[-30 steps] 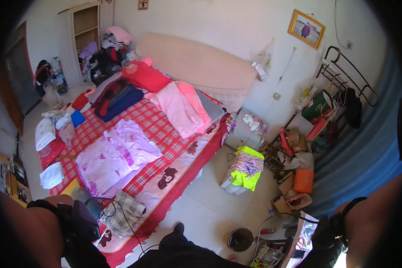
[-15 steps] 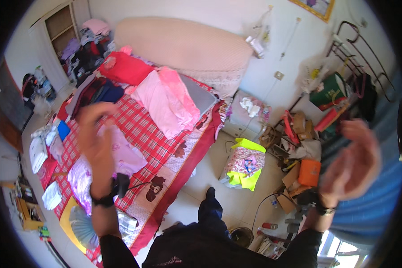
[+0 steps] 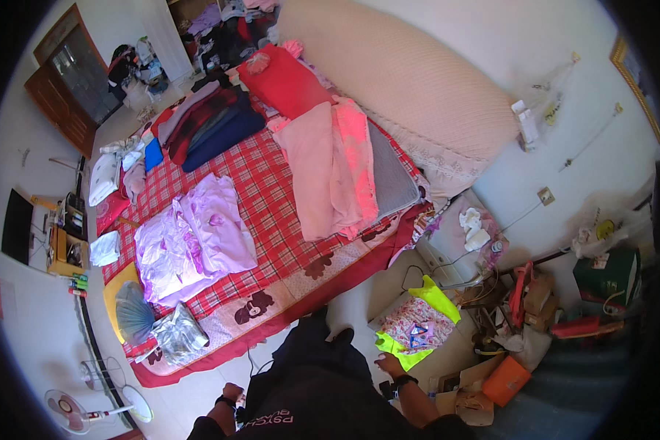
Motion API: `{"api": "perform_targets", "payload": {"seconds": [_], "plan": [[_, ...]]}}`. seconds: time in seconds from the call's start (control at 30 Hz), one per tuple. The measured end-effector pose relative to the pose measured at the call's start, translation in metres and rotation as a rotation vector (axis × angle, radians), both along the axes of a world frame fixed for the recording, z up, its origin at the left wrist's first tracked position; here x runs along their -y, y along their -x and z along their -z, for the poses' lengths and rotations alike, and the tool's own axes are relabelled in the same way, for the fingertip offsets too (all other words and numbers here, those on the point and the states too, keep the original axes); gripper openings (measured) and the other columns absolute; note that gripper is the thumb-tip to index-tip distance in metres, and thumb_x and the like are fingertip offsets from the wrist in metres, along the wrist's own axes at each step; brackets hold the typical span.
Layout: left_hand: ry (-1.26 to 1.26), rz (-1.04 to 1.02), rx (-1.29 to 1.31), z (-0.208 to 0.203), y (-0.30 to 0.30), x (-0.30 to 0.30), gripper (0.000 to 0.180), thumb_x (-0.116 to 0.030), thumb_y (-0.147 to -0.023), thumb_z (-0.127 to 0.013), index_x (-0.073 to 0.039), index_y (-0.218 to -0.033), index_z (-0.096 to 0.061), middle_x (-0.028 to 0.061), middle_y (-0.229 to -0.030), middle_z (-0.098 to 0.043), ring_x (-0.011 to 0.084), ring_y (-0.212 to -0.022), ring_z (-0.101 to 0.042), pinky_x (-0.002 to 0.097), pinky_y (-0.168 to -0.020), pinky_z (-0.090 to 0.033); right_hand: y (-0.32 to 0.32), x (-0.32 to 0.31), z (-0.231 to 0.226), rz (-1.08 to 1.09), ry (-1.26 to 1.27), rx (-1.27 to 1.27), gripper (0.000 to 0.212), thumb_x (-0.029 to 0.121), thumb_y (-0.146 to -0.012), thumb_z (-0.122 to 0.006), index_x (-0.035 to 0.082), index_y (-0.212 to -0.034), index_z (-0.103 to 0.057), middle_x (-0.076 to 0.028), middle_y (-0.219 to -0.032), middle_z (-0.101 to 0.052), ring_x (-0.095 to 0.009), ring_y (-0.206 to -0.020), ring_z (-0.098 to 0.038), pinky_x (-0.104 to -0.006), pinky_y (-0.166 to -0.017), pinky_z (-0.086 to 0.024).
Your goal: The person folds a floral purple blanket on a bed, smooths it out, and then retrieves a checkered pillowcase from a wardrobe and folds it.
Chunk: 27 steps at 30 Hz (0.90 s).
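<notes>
Low beside my body hangs my left hand [image 3: 233,391], seen from above; its fingers are hidden beneath it and nothing shows in it. On the other side my right hand [image 3: 390,364] hangs with its fingers loosely apart, holding nothing. It is nearest to a folded bundle [image 3: 427,330] of flowered cloth with bright yellow-green edges on the floor. Ahead stands the bed, with a red checked sheet [image 3: 260,172]. A folded lilac satin quilt [image 3: 195,238] lies on it, and farther right a pink blanket [image 3: 315,169] partly covers a grey mat [image 3: 392,172].
Dark folded clothes [image 3: 211,121] and a red pillow [image 3: 284,82] lie toward the bed's far side. A nightstand [image 3: 447,238] stands right of the bed. Cardboard boxes and an orange box [image 3: 506,380] crowd the right floor. A fan [image 3: 73,412] stands at the lower left.
Both hands have dropped from raised and spread in front of me to low beside my body. My view has turned left, showing the doorway and the fan.
</notes>
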<state>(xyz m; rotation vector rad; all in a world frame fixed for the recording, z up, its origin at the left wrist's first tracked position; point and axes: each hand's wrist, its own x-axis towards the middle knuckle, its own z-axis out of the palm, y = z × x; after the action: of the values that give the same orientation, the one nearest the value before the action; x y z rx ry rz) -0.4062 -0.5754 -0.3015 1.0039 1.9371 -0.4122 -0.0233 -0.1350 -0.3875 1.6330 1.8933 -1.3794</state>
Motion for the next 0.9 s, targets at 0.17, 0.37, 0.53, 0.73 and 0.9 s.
{"api": "perform_targets", "payload": {"seconds": [0.17,0.37,0.53,0.73,0.9], "plan": [[-0.189,0.028,-0.036,0.06,0.027,-0.069,0.021,-0.03,-0.075,-0.059,-0.011,-0.074,-0.069,0.0131,-0.076,-0.067,0.0307,-0.073,-0.066,0.0446,-0.067,-0.052,0.063,-0.095,-0.044,-0.395,-0.088,0.022,0.051,0.041,-0.076,-0.066,0.003,-0.11,-0.06,-0.021,-0.11,-0.061,-0.037,-0.105,-0.057,-0.0407,-0.091,-0.045],[-0.689,-0.193,-0.13,0.091,0.165,-0.267,0.023,-0.018,-0.081,-0.048,-0.002,-0.071,-0.06,0.0223,-0.08,-0.063,0.0387,-0.078,-0.06,0.05,-0.068,-0.047,0.144,-0.231,-0.095,-0.158,-0.33,-0.208,0.029,0.03,-0.084,-0.054,0.004,-0.095,-0.062,-0.018,-0.087,-0.066,-0.034,-0.081,-0.064,-0.0414,-0.073,-0.05],[-0.77,-0.286,-0.052,0.002,0.222,-0.434,0.023,-0.018,-0.084,-0.048,-0.001,-0.076,-0.062,0.0212,-0.081,-0.064,0.0359,-0.075,-0.063,0.0455,-0.064,-0.049,0.13,-0.31,-0.12,-0.214,-0.497,-0.131,0.024,0.023,-0.084,-0.052,0.001,-0.085,-0.061,-0.012,-0.073,-0.064,-0.023,-0.068,-0.063,-0.0352,-0.062,-0.048],[-0.893,-0.772,0.079,-0.002,0.274,-0.462,0.022,-0.02,-0.08,-0.052,-0.003,-0.08,-0.066,0.0196,-0.081,-0.065,0.0351,-0.08,-0.063,0.041,-0.072,-0.051,0.214,-0.34,-0.125,0.241,-0.005,-0.262,0.007,0.008,-0.08,-0.058,0.002,-0.083,-0.06,-0.008,-0.073,-0.062,-0.019,-0.062,-0.062,-0.0308,-0.055,-0.049],[-0.792,-0.792,0.182,0.007,0.243,-0.521,0.021,-0.019,-0.08,-0.054,-0.003,-0.082,-0.065,0.0194,-0.09,-0.065,0.0351,-0.087,-0.062,0.0425,-0.076,-0.049,0.198,-0.405,-0.091,0.383,0.351,-0.317,0.009,0.005,-0.08,-0.059,0.001,-0.088,-0.057,-0.008,-0.074,-0.061,-0.019,-0.06,-0.059,-0.0311,-0.053,-0.047]]}}
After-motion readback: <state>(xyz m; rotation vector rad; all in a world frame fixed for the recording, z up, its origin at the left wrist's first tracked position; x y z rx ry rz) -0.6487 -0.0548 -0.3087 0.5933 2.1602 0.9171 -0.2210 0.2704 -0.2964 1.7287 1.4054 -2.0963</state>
